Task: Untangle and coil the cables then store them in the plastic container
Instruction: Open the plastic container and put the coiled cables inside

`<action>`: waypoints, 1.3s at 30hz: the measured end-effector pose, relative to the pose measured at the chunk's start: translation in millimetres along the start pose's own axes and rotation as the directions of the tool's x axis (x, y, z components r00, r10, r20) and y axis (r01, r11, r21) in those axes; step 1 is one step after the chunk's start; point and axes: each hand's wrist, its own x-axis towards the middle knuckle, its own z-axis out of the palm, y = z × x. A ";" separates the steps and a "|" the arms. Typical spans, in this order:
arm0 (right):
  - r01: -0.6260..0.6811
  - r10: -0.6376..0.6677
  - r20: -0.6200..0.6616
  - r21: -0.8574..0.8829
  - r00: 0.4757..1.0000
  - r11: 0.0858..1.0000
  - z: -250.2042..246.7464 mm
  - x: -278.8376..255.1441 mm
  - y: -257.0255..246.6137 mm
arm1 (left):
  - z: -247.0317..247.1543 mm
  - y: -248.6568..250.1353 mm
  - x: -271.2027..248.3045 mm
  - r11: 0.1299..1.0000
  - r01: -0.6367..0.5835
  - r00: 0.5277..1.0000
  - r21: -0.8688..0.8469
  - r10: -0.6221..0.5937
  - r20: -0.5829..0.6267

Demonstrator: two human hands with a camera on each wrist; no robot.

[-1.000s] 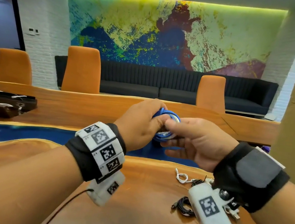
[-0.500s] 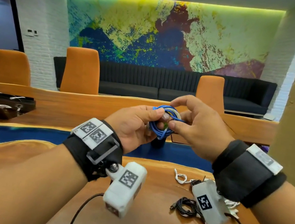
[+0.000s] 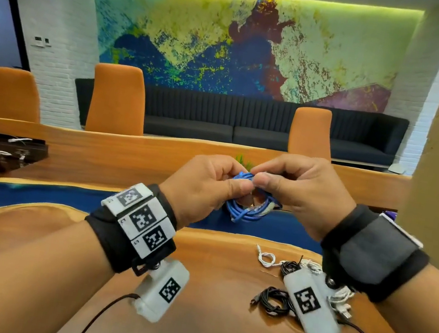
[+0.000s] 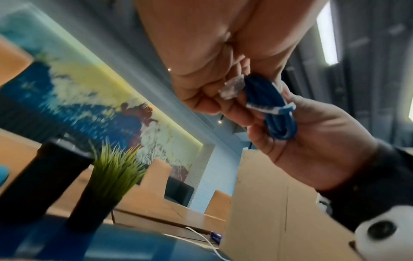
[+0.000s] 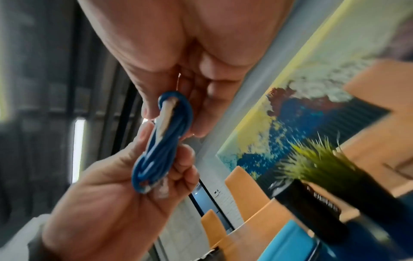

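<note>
Blue cable coil (image 3: 246, 205) between both hands' fingers (image 3: 264, 180)

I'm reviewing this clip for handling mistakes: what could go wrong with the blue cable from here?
Both the left hand and right hand only pinch the blue cable at its top, in mid-air; its loops hang loose, so the coil may spring open. If dropped, it could land among the black cables and white cables on the table and tangle again.
</note>
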 end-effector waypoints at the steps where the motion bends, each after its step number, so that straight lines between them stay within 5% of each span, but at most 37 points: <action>1: -0.077 0.078 -0.006 0.094 0.997 0.993 0.5 -1.7 2.1 | -0.7 0.5 -0.7 0.994 -0.044 0.999 0.104 0.043 0.015; 4: -0.268 0.282 -0.004 0.298 0.959 0.916 4.7 -6.1 9.0 | -0.5 0.8 -3.7 0.836 -0.183 0.983 0.517 0.164 0.083; 6: -0.338 0.345 0.024 0.277 0.938 0.900 5.4 -8.6 11.8 | 1.4 -0.9 -5.8 0.684 -0.218 0.975 0.696 0.189 0.120; 11: -0.312 0.338 0.089 -0.218 0.937 0.925 0.6 -6.2 14.8 | 10.0 -12.3 0.3 0.685 -0.124 0.989 0.718 0.026 0.145; 16: -0.453 0.495 0.028 -0.362 0.869 0.815 -4.2 -2.9 56.5 | 5.9 -22.4 18.7 0.624 -0.038 0.966 0.781 -0.177 0.188; 19: -0.482 0.597 -0.010 -0.601 0.802 0.637 -7.5 -4.1 92.3 | -10.8 -28.0 21.0 0.566 0.009 0.934 0.824 -0.299 0.195; 22: -0.268 0.626 -0.025 -0.916 0.779 0.298 -5.4 -7.5 126.5 | -29.4 -36.0 15.1 0.481 0.059 0.861 0.875 -0.468 0.199; 25: -0.184 0.680 -0.069 -0.978 0.730 0.099 5.4 -7.8 149.5 | -56.6 -47.6 3.6 0.372 0.102 0.783 0.923 -0.602 0.156; 29: -0.099 0.749 -0.107 -0.994 0.654 -0.056 17.3 -8.3 154.8 | -93.1 -73.9 -18.5 0.121 0.126 0.713 0.985 -0.701 -0.005; 33: -0.102 0.633 -0.102 -0.994 0.767 -0.036 7.4 2.8 152.6 | -120.5 -100.5 -41.5 -0.134 0.130 0.604 0.982 -0.775 -0.185; 36: -0.082 0.506 -0.060 -0.996 0.861 0.021 1.1 13.6 135.6 | -129.6 -110.3 -55.9 -0.190 0.170 0.518 0.967 -0.817 -0.252; 39: -0.033 0.452 0.000 -0.997 0.892 0.064 4.4 20.1 111.1 | -130.0 -116.5 -67.3 -0.195 0.180 0.438 0.964 -0.861 -0.256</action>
